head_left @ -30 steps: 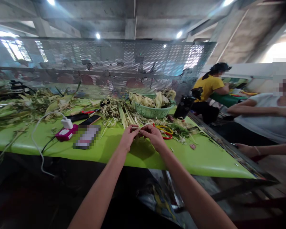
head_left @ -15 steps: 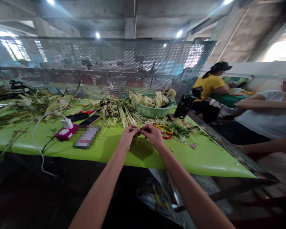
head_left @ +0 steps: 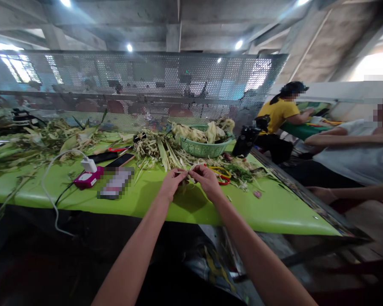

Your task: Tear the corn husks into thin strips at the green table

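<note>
At your far left, a heap of dry leaves spreads over the green surface. Next come a magenta power block with a white plug in it, then a phone. Your left hand and right hand nearly meet, fingertips pinching a pale strip above the surface, partly hidden by your fingers. Beyond them sits a green basket of husks; just right of your right hand lie red-and-yellow handles. Farther right, a co-worker in yellow sits.
</note>
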`<state>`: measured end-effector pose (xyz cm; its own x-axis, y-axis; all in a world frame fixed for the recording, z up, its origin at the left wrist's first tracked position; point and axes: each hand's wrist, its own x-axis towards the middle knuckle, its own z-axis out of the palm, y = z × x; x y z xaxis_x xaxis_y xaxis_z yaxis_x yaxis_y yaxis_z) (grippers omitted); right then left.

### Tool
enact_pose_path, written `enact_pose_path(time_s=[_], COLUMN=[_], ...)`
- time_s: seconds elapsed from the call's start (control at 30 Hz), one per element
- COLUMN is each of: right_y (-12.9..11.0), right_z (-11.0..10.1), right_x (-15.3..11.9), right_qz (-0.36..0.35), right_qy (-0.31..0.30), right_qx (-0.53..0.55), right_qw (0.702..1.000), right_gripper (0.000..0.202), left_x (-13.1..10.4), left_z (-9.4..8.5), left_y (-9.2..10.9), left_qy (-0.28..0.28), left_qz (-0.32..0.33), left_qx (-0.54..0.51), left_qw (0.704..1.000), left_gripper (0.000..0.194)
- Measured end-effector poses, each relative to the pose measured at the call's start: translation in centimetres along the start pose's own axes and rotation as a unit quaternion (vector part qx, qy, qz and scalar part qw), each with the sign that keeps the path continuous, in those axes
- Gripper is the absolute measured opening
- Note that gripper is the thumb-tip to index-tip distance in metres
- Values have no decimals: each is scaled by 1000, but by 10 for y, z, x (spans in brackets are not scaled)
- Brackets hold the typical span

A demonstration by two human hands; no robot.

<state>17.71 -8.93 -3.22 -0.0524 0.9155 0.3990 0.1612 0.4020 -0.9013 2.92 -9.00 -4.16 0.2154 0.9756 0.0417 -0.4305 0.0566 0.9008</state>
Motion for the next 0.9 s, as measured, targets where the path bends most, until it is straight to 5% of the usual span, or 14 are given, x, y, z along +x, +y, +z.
enact_pose_path(time_s=[0.4, 0.6, 0.9], right_y=[0, -5, -2], right_z=[0, 0, 2], right_x=[-1, -1, -3], right_qz=[-26, 5, -3], right_qy=[30, 32, -44], right_qx=[-36, 14, -65], right_qw=[999, 999, 997], right_gripper=[26, 28, 30], left_x=[2, 5, 2], left_z=[0, -3, -2], left_y=[-4, -6, 0], left_qy=[-49, 10, 55], left_qz=[49, 55, 47], left_qx=[111, 84, 38], left_qw=[991, 995, 997], left_gripper=[28, 30, 30])
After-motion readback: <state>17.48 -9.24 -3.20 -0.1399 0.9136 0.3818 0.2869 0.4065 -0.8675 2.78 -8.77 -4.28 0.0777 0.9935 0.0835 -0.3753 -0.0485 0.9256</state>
